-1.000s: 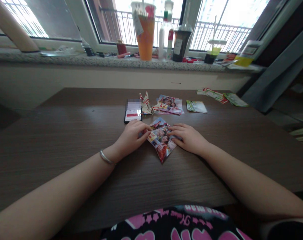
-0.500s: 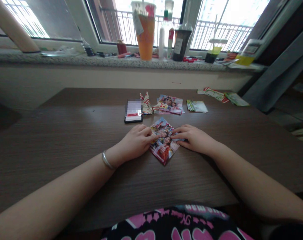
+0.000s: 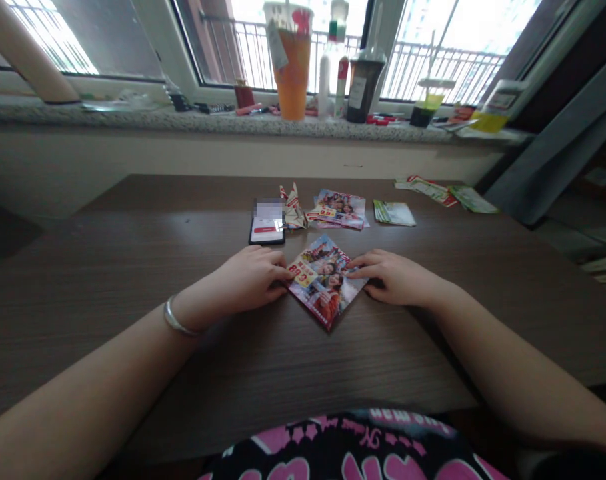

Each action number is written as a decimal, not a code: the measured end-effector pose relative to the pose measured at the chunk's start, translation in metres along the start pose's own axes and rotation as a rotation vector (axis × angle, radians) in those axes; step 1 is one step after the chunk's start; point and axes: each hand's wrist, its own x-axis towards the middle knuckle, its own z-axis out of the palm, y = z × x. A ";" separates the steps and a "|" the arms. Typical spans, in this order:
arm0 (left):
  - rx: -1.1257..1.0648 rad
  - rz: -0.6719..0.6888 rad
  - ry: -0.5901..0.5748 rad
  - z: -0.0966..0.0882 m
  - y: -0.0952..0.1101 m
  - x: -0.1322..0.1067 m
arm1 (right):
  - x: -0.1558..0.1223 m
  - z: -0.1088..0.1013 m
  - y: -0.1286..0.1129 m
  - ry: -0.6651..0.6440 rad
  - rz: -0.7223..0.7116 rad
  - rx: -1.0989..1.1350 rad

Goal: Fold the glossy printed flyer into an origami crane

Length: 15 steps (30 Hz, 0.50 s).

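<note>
A glossy printed flyer, folded into a diamond, lies on the table in front of me, one corner towards me. At its left corner, the thumb and fingertips of my left hand close on the edge, beside a yellow price patch. My right hand is at the right corner, with its fingers bent over the printed top and its thumb by the lower right edge. The underside of the flyer is hidden. Just beyond it are a phone with a lit screen and a folded paper figure.
Behind the flyer lies a stack of similar flyers, with green-white leaflets to its right. More leaflets are at the far right of the table. Drink cups and bottles crowd the granite windowsill.
My left hand has slid left from the flyer's middle to its left corner, uncovering the yellow price patch. My right hand has shifted only slightly; the flyer stays in place.
</note>
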 end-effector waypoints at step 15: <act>0.001 -0.028 -0.014 0.001 -0.010 0.000 | -0.002 0.003 0.005 0.047 -0.007 -0.130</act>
